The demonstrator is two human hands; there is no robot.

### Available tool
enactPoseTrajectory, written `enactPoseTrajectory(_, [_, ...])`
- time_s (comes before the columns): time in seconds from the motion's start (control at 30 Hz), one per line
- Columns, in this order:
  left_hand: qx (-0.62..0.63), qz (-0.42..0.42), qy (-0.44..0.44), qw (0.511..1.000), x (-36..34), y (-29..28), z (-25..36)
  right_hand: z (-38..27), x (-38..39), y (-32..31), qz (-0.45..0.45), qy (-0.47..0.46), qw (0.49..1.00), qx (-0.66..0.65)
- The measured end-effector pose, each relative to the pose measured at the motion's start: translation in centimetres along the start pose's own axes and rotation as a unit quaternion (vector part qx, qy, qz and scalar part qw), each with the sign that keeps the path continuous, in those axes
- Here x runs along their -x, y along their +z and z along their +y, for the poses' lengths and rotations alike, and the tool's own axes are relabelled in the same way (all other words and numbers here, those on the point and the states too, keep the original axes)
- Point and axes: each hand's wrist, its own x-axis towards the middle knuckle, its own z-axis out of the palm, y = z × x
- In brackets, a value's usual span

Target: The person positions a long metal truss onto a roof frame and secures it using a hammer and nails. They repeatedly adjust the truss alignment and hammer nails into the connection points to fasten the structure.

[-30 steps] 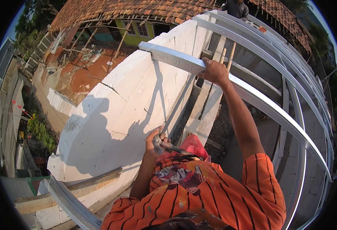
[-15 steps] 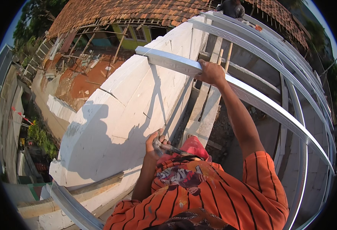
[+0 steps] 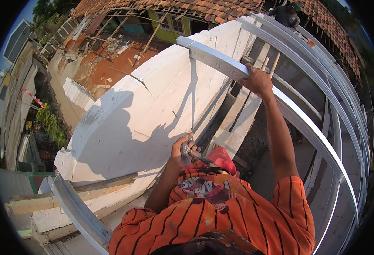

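My right hand [image 3: 257, 80] is closed over a silver metal roof channel [image 3: 312, 121], with the arm stretched forward. The channel's far end rests on top of a white block wall [image 3: 153, 110]. Close to my waist, my left hand [image 3: 182, 148] is wrapped around what looks like a hammer [image 3: 199, 157], with a grey metal head and a dark handle. The fingers hide part of its head. My shadow falls across the wall just beyond this hand.
More metal channels [image 3: 318, 63] run along the right. Wooden planks [image 3: 242, 114] lie below, beside the wall. Another channel [image 3: 78, 208] and a timber beam [image 3: 72, 197] sit at lower left. Another person [image 3: 285, 16] is at the far end, near tiled roofs [image 3: 153, 8].
The view has shifted, so the wall and channels sit farther right and the wall's far end higher. Both hands keep their holds, the right one on the channel, the left on the hammer.
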Motion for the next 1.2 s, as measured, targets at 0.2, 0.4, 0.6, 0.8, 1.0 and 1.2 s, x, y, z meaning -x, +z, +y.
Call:
enactPoseTrajectory(0.2, [-0.002,0.017,0.005,1.0,0.2,0.2,0.0,-0.1,0.2,-0.4,0.026,-0.026,0.999,-0.027])
enactPoseTrajectory(0.4, [-0.01,0.029,0.01,0.999,0.3,0.7,0.1,1.1,-0.8,0.2,0.018,-0.043,0.997,-0.057])
enactPoseTrajectory(0.6, [-0.017,0.036,0.015,0.999,0.4,0.3,0.2,1.5,-2.1,-0.6,-0.064,-0.044,0.996,-0.052])
enactPoseTrajectory(0.8, [-0.012,0.025,0.017,0.999,0.2,0.0,0.2,1.8,-2.7,0.0,-0.072,-0.044,0.996,-0.038])
enactPoseTrajectory(1.0, [-0.021,0.021,-0.009,1.0,-0.1,0.4,0.2,3.8,-4.3,0.6,-0.106,-0.074,0.986,-0.108])
enactPoseTrajectory(1.2, [-0.024,0.033,-0.011,0.999,-0.3,0.6,-0.3,2.5,-2.9,0.2,-0.074,-0.071,0.991,-0.085])
